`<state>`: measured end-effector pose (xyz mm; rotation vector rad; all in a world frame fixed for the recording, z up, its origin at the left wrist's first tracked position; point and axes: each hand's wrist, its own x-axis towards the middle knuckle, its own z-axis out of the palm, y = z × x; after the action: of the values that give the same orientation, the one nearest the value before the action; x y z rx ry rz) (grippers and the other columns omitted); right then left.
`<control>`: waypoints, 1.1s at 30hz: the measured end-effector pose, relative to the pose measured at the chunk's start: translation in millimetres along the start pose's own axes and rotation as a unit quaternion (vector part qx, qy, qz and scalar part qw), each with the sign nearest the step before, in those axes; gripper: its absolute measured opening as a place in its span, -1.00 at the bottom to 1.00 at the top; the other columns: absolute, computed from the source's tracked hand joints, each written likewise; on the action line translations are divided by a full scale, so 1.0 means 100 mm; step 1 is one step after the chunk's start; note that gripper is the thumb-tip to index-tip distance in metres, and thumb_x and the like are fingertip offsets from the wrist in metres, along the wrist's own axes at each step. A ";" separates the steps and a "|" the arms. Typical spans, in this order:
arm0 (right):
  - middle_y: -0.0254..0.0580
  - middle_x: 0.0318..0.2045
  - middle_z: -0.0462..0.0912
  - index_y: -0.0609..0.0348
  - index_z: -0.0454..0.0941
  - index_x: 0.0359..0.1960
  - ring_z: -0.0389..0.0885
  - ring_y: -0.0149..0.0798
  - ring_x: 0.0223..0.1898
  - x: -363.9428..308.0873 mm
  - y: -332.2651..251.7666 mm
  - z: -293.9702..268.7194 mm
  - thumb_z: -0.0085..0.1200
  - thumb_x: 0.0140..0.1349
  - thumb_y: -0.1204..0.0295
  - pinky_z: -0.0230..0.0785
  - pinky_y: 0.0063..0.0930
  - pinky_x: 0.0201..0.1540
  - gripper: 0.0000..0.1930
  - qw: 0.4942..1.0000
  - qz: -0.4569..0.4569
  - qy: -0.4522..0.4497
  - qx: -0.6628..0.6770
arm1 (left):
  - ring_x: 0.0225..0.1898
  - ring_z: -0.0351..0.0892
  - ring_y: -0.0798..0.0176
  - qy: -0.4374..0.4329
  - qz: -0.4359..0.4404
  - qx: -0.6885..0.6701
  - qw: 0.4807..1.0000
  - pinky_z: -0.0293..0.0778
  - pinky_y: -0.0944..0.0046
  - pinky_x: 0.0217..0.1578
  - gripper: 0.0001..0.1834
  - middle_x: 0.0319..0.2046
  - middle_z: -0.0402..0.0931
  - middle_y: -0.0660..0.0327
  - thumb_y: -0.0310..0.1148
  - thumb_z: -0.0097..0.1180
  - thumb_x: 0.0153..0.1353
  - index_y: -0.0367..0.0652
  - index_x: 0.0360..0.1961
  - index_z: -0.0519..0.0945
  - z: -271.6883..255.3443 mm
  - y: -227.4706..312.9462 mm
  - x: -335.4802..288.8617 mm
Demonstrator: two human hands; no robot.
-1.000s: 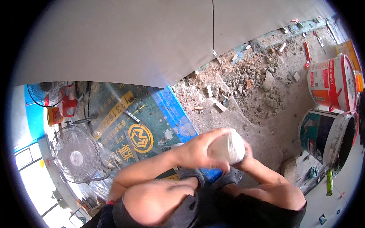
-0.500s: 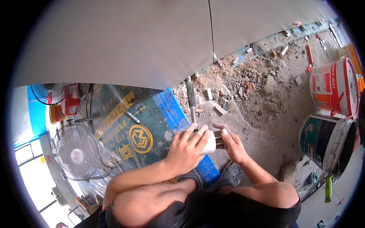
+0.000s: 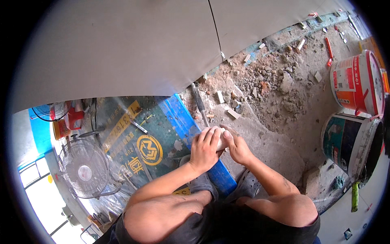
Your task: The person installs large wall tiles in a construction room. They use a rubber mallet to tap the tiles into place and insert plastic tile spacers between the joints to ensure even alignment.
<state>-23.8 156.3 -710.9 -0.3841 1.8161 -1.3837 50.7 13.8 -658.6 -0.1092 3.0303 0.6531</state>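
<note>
We note both hands on a mallet-like tool (image 3: 202, 108), held in front of the knees, btwn the shins and the rubble. Its white head (image 3: 222, 143) sits btwn the palms, mostly covered; dark grip (image 3: 198, 99) points away fr. us, up and slightly L, w/ a short bare metal shank nearest the hands.

L hand (image 3: 204, 149): fingers bent and close together, laid over the L side of the head, tips on top. R hand (image 3: 239, 150): thumb along the R side, fingers curled round and under; their tips are hidden, so we can't tell how far they reach. Hands v. near each other; can't tell if they touch.

Surroundings: we have a green printed sheet (image 3: 168, 129) to the L, w/ blue border (image 3: 191, 128) running down to the feet, just below L hand. Grey clogs (image 3: 248, 186) on both feet. Rubble (image 3: 264, 87) ahead and R, some pale chips (image 3: 233, 113) near the grip. Far R: red-and-white bucket (image 3: 348, 83), and a dark teal one, the teal bucket (image 3: 345, 140), just beside it. Far L: floor fan (image 3: 84, 173), well apart fr. hands. Large grey panels (image 3: 122, 49) fill the top.
</note>
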 end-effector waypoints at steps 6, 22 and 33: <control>0.01 0.00 0.62 0.20 0.33 0.28 0.56 -0.16 0.05 0.07 0.15 0.04 -0.35 0.54 0.15 0.34 -0.30 0.14 -0.52 1.000 0.012 0.008 0.000 | 0.20 0.34 -0.02 -0.013 0.003 0.023 1.000 0.32 -0.02 0.10 -0.18 0.13 0.42 0.09 -0.22 0.41 -0.10 -0.23 0.21 0.35 0.13 -0.04 0.03; 0.01 -0.24 0.62 0.16 0.62 -0.13 0.62 0.09 -0.22 1.59 -0.04 -0.36 0.11 0.23 0.37 0.50 -0.11 -0.16 -0.78 0.930 -0.207 0.166 -0.254 | -0.09 0.54 -0.13 -0.166 -0.059 0.020 0.984 0.52 -0.07 -0.13 -0.17 0.03 0.45 0.02 -0.22 0.44 -0.17 -0.20 0.15 0.30 0.13 -0.09 0.23; -0.17 -0.31 0.60 0.07 0.66 -0.26 0.65 0.00 -0.29 2.19 -0.01 0.10 0.16 0.22 0.22 0.53 -0.15 -0.23 -0.78 0.912 -0.134 0.237 -0.307 | -0.12 0.55 -0.09 -0.172 -0.046 0.016 0.984 0.48 -0.02 -0.13 -0.15 0.01 0.46 -0.01 -0.24 0.45 -0.19 -0.25 0.16 0.33 0.14 -0.11 0.27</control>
<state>-155.0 5.3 -800.2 -0.6858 2.6916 -1.1046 25.1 8.0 -677.2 -0.1204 2.6850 0.5503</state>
